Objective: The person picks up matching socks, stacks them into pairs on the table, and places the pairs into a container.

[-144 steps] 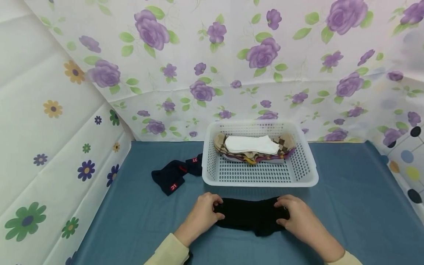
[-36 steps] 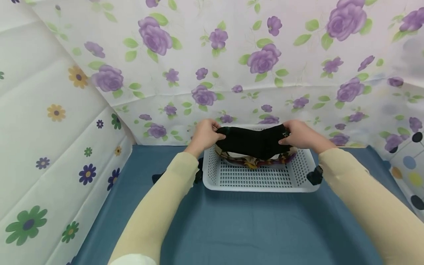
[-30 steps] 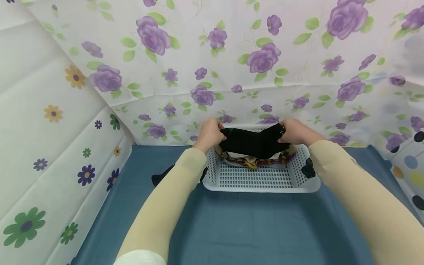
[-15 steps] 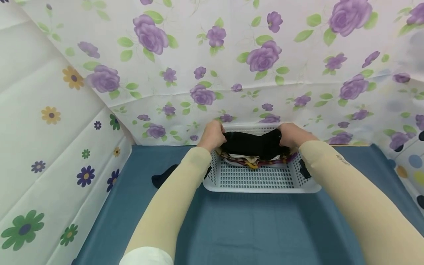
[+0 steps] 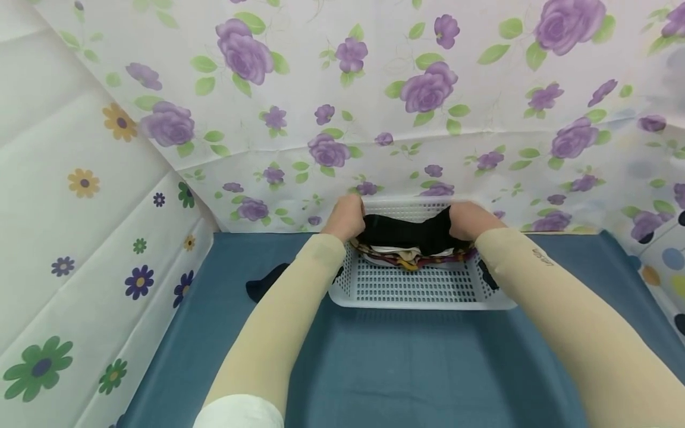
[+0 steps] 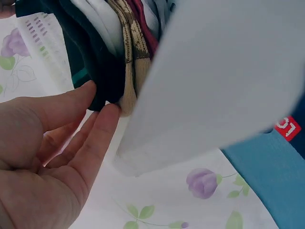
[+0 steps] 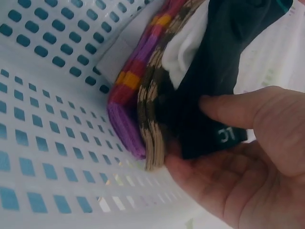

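A pair of black socks (image 5: 404, 233) lies across the top of a sock stack inside the white plastic basket (image 5: 423, 305). At its left end my left hand (image 5: 345, 219) pinches the toe, which has a green line, between thumb and fingers in the left wrist view. My right hand (image 5: 467, 220) grips the cuff end with its small white lettering, thumb on top in the right wrist view. Under the black pair show white socks (image 7: 183, 55), brown-and-tan patterned socks (image 7: 151, 109), and purple, red and yellow striped socks (image 7: 126, 112).
Left of the basket, dark navy socks (image 5: 263, 286) lie on the blue cloth (image 5: 407, 362), partly hidden by the left sleeve (image 5: 278, 321). A floral sheet (image 5: 299, 119) stands right behind the basket.
Both hands have carried the black socks from the cloth in front up and over into the basket. In the last second they have lowered slightly onto the stack.
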`<state>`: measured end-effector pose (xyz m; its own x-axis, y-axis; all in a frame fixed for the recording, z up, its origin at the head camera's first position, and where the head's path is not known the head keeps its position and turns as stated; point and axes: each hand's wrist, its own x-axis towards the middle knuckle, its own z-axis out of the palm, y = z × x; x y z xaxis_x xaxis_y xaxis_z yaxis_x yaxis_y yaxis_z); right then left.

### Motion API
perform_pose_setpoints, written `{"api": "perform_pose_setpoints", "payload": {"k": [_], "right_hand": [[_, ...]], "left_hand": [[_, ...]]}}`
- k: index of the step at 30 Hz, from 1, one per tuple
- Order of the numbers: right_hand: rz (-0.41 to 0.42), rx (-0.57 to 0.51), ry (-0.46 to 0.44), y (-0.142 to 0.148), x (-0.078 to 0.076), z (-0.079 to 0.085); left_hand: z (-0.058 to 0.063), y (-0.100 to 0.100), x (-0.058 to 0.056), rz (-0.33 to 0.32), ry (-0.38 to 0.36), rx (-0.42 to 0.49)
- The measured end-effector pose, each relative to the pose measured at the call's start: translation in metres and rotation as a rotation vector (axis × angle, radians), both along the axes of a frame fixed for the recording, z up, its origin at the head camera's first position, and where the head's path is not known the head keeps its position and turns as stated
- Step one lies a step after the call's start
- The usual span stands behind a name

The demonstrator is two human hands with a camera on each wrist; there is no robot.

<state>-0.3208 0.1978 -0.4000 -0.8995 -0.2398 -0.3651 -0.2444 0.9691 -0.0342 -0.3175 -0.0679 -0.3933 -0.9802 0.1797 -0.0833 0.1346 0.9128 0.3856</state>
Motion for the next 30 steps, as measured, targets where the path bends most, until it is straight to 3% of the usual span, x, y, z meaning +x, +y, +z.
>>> {"api": "perform_pose_setpoints", "payload": {"k": [5, 10, 18, 21, 24, 30], "right_hand": [[0.007, -0.011, 0.056, 0.002, 0.008, 0.007], [-0.039, -0.099, 0.066, 0.011, 0.017, 0.016], [-0.071, -0.273, 0.087, 0.022, 0.036, 0.037], [-0.086, -0.327, 0.13, 0.026, 0.048, 0.045], [-0.089, -0.375, 0.182, 0.026, 0.067, 0.051], [-0.038, -0.448, 0.309, 0.014, 0.113, 0.058]], "left_hand": [[0.002, 0.0, 0.001, 0.022, -0.018, 0.023], [0.008, -0.006, 0.006, 0.011, 0.01, 0.076], [0.038, -0.025, 0.022, 0.03, 0.208, 0.229], [0.053, -0.032, 0.039, 0.042, 0.289, 0.286], [0.063, -0.039, 0.063, 0.015, 0.391, 0.322], [0.063, -0.051, 0.115, -0.085, 0.548, 0.292]]}}
